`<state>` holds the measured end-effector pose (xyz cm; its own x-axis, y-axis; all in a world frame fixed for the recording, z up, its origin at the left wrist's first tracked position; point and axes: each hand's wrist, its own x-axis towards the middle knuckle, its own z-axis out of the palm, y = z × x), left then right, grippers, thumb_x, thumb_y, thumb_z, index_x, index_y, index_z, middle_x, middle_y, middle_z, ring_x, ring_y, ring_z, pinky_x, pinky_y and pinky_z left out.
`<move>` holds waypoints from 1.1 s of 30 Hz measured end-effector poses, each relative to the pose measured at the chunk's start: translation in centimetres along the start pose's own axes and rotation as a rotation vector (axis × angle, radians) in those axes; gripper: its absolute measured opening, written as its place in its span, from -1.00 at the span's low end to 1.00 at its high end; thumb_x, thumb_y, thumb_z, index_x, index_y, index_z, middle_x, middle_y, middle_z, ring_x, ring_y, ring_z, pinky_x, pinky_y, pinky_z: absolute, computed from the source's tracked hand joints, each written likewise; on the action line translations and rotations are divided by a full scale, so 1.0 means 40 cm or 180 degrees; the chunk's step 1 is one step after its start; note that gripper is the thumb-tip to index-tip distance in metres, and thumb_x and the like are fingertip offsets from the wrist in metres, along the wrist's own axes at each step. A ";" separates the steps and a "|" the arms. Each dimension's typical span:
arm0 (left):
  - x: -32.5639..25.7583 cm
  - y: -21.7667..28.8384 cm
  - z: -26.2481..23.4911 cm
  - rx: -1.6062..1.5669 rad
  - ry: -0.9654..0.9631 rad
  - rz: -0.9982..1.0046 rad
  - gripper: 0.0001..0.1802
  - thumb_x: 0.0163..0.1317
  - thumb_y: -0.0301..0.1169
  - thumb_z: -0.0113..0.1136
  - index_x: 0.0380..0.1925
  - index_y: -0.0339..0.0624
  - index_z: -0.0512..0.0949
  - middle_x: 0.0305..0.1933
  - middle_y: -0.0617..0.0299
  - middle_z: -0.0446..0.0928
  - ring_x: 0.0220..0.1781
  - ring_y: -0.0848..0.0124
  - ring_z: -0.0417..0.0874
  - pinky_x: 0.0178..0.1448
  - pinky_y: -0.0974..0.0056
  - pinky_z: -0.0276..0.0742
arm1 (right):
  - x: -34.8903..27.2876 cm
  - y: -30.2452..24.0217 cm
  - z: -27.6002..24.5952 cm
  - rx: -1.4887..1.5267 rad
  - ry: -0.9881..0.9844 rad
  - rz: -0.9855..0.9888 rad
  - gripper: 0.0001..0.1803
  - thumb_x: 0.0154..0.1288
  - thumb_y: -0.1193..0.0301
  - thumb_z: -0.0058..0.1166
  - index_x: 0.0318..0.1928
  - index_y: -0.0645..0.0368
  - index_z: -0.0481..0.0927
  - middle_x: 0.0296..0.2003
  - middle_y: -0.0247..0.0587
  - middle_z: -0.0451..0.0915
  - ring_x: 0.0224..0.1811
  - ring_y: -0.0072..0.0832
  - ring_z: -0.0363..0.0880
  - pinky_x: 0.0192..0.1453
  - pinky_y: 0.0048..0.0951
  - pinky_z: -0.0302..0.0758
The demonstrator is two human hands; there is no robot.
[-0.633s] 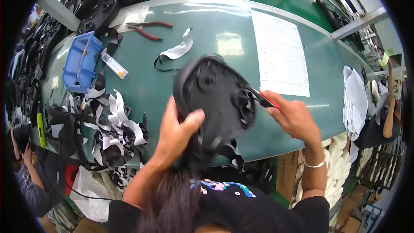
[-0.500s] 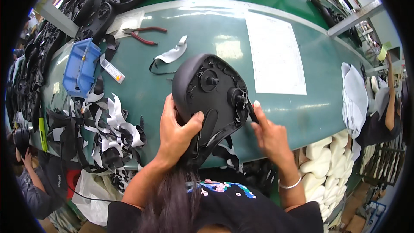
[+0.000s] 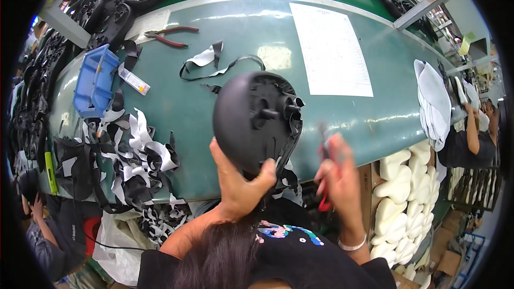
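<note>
A black bike saddle [image 3: 230, 120] is held up over the near part of the table, tilted so its smooth outer side and part of its plastic underside show. My left hand [image 3: 241, 187] grips its narrow lower end, thumb on the underside and fingers round the outer side. To the right of the saddle, apart from it, my right hand [image 3: 342, 182] is closed round red-handled pliers [image 3: 325, 203]. Motion blurs their jaws, which point away from me. Loose black trim hangs along the saddle's edge.
Black and white fabric scraps [image 3: 142, 155] heap at left, near a blue bin [image 3: 96, 83] and a yellow-green cutter [image 3: 51, 173]. Other red-handled pliers [image 3: 171, 37], a trimmed strip [image 3: 206, 58] and a paper sheet [image 3: 332, 48] lie farther back. White foam pads [image 3: 401, 192] stack at right.
The saddle has tipped, showing more of its outer side. My right hand has come away from its edge, and red-handled pliers now show in it. A long dark strip now lies beyond the saddle.
</note>
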<state>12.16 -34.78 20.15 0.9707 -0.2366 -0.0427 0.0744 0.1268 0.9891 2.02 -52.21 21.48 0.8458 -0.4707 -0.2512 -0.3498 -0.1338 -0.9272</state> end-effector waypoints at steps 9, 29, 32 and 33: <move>0.097 0.049 -0.113 -0.0996 -0.0139 -0.0990 -0.46 0.06 -0.58 0.02 0.13 -0.35 0.27 -0.05 0.10 0.49 0.00 0.37 0.52 0.06 0.30 0.48 | 0.453 -0.041 -0.017 -0.1664 0.1646 -0.1701 -0.36 0.17 0.53 0.04 0.29 0.17 0.22 -0.04 0.09 0.55 -0.07 0.01 0.56 -0.01 -0.19 0.49; 0.647 -0.115 0.004 0.1800 -0.0757 0.1208 -0.72 0.15 -0.41 0.28 -0.14 -0.24 0.56 -0.09 0.07 0.59 -0.01 0.15 0.59 0.09 0.17 0.43 | 1.335 -0.279 0.240 0.0896 -0.0132 -0.1414 -0.56 0.10 0.41 0.21 0.02 0.23 0.49 -0.41 -0.35 0.54 -0.40 -0.63 0.52 -0.37 -0.57 0.41; 0.644 -0.118 -0.006 0.1635 -0.0834 0.1282 -0.77 0.14 -0.44 0.26 -0.19 -0.20 0.56 -0.15 0.10 0.60 -0.06 0.16 0.60 0.00 0.16 0.44 | 1.538 -0.362 0.361 0.1028 -0.0253 -0.1291 -0.55 0.05 0.33 0.25 0.00 0.11 0.50 -0.42 -0.37 0.51 -0.40 -0.61 0.52 -0.38 -0.55 0.45; 0.643 -0.107 -0.010 0.1675 -0.0852 0.1248 -0.77 0.12 -0.45 0.27 -0.19 -0.20 0.57 -0.16 0.11 0.61 -0.08 0.18 0.61 -0.01 0.17 0.44 | 1.585 -0.400 0.414 0.0990 -0.0269 -0.1256 -0.56 0.05 0.33 0.25 -0.02 0.10 0.50 -0.43 -0.38 0.50 -0.41 -0.60 0.51 -0.38 -0.55 0.45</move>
<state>36.88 -41.03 14.75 0.8087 -0.5061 0.2997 -0.4550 -0.2152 0.8641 67.89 -65.46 15.78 0.9234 -0.3628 0.1252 0.1285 -0.0151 -0.9916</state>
